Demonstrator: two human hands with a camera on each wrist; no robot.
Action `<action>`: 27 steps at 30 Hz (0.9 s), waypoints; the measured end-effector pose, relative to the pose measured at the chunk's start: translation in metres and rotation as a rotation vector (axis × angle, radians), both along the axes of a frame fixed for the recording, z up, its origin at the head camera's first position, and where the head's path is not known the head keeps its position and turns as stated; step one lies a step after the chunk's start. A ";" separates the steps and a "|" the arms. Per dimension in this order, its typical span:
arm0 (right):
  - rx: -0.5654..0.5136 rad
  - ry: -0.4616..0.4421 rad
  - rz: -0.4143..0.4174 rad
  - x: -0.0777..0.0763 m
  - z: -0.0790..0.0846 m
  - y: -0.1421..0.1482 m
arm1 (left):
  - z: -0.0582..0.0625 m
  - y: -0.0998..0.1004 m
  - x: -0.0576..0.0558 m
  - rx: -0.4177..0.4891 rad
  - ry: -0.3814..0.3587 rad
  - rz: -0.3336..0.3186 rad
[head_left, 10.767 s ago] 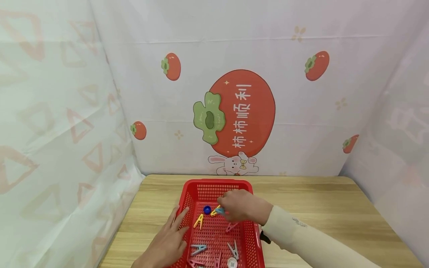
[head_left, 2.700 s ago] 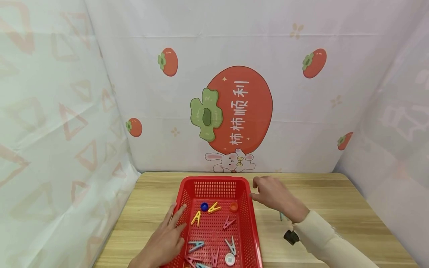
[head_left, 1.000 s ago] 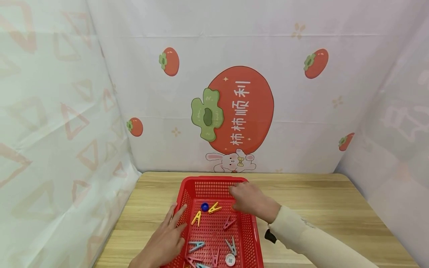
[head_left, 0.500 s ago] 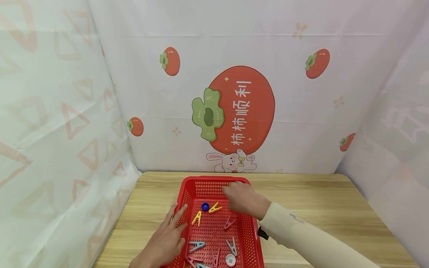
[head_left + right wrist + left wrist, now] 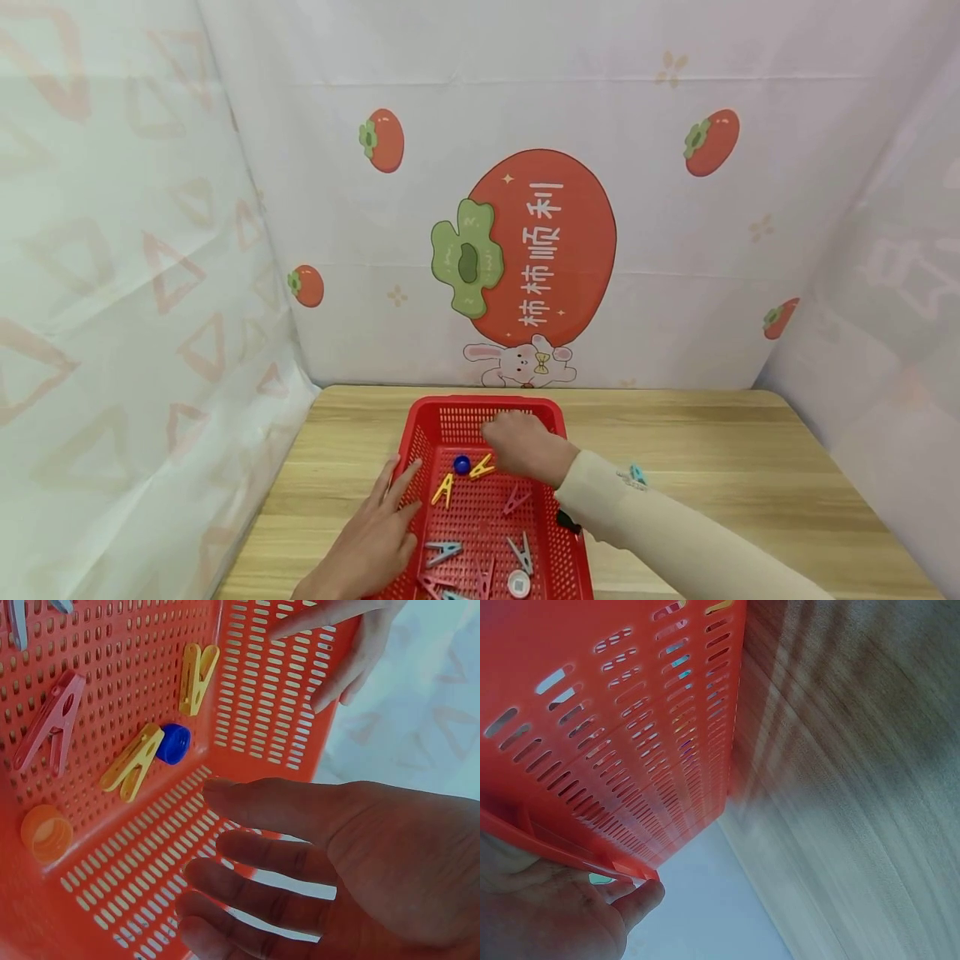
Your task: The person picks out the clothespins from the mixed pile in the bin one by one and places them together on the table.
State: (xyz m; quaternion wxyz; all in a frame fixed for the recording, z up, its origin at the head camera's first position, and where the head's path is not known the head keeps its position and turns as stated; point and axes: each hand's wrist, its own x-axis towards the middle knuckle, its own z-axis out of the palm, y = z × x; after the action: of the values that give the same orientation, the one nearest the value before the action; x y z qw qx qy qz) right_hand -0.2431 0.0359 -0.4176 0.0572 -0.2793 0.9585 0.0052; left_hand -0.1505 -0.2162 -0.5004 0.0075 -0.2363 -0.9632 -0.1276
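Observation:
My right hand (image 5: 525,446) hovers over the far end of the red plastic basket (image 5: 570,542). In the right wrist view its thumb and fingers stand apart, with nothing between them. Below lie two yellow clothespins (image 5: 135,761), a blue bottle cap (image 5: 174,744), a pink clothespin (image 5: 52,724) and an orange bottle cap (image 5: 46,834); the head view hides the orange cap behind the hand. My left hand (image 5: 371,533) rests over the basket's left rim, fingers straight and spread, some inside the wall and one outside.
Nearer in the basket lie a light blue clothespin (image 5: 444,552), a grey clothespin (image 5: 522,553), a white cap (image 5: 518,583) and more pink clothespins (image 5: 485,578). A light blue clothespin (image 5: 637,475) lies on the wooden table (image 5: 697,450), right of the basket. Printed cloth surrounds the table.
A light blue clothespin in my right hand at first is on the table right of the basket afterwards. That hand has come back over the basket and moved left. My left hand has stayed.

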 end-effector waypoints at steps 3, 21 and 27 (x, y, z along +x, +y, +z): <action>0.018 0.012 0.010 0.000 -0.002 -0.004 | 0.000 0.001 0.000 -0.001 -0.001 0.000; 0.080 -0.024 0.004 -0.012 -0.022 -0.022 | 0.000 0.001 0.000 0.004 -0.027 0.008; 0.105 -0.013 0.006 -0.012 -0.027 -0.025 | -0.001 0.001 -0.001 -0.003 -0.057 0.020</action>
State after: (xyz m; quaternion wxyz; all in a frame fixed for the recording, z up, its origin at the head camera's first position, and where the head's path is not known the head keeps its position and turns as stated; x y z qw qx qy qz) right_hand -0.2553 0.0105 -0.4442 0.0777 -0.2789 0.9556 0.0538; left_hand -0.1510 -0.2150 -0.5011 -0.0188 -0.2228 -0.9656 -0.1327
